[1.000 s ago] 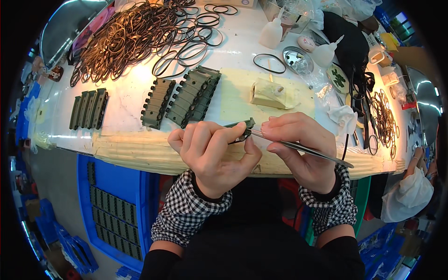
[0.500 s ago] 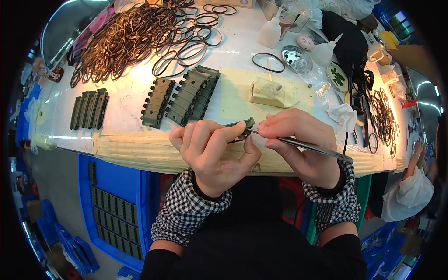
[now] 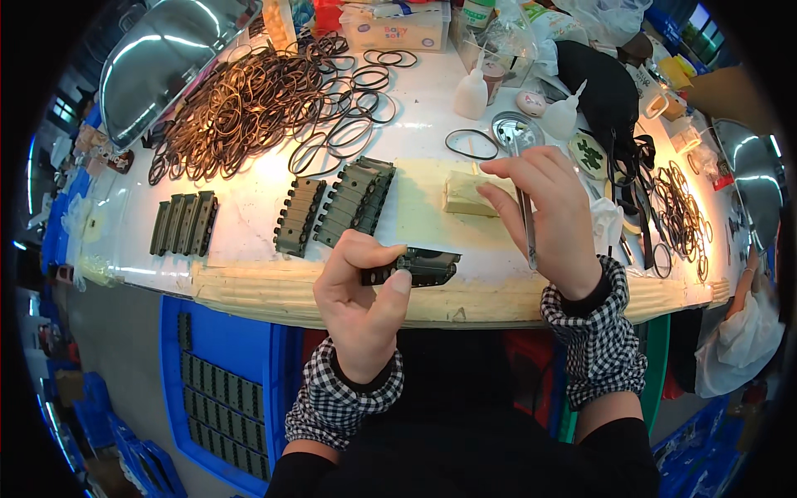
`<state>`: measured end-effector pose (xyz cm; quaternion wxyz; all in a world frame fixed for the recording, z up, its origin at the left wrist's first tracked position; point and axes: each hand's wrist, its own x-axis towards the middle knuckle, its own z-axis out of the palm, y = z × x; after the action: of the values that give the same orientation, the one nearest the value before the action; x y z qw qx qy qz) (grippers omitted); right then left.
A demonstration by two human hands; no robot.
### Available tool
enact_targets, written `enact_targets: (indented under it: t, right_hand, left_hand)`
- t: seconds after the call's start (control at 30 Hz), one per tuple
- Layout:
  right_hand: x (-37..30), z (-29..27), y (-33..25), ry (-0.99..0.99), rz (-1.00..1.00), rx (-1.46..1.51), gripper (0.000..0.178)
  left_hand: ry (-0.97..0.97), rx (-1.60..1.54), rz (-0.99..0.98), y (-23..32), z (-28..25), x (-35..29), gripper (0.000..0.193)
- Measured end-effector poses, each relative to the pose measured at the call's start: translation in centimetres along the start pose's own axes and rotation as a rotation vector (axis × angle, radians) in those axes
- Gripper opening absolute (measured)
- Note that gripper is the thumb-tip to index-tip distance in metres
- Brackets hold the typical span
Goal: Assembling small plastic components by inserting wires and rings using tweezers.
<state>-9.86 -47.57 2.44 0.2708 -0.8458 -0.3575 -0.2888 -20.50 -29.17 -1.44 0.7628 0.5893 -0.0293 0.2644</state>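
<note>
Right hand [image 3: 554,217] just swung up from the green part [image 3: 432,266] toward the block [image 3: 465,196], tweezers [image 3: 529,232] tucked in its grip, so from here the left hand [image 3: 359,305] alone seems to be pinching that part above the table's [image 3: 249,286] front edge.

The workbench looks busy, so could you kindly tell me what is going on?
A person's left hand pinches a dark green ridged piece over the near edge of the workbench. The right hand, apart from that piece, holds a slim metal tool. Similar green pieces lie grouped on the white tabletop, with a pile of dark bands beyond. Below the table edge, a blue tray holds rows of green pieces.
</note>
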Motion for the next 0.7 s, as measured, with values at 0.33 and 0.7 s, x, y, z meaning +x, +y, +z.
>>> enact_targets:
  t: [0.33,0.7]
  right_hand:
    - [0.4,-2.6,-2.9,0.207,0.073,0.249,0.010]
    - [-1.5,-1.4,-5.9,0.038,0.271,0.973,0.003]
  left_hand:
    - [-0.092,-0.425,-0.367,0.4,0.1,-0.7,0.014]
    - [-0.144,-0.485,-0.427,0.6,0.8,-0.8,0.011]
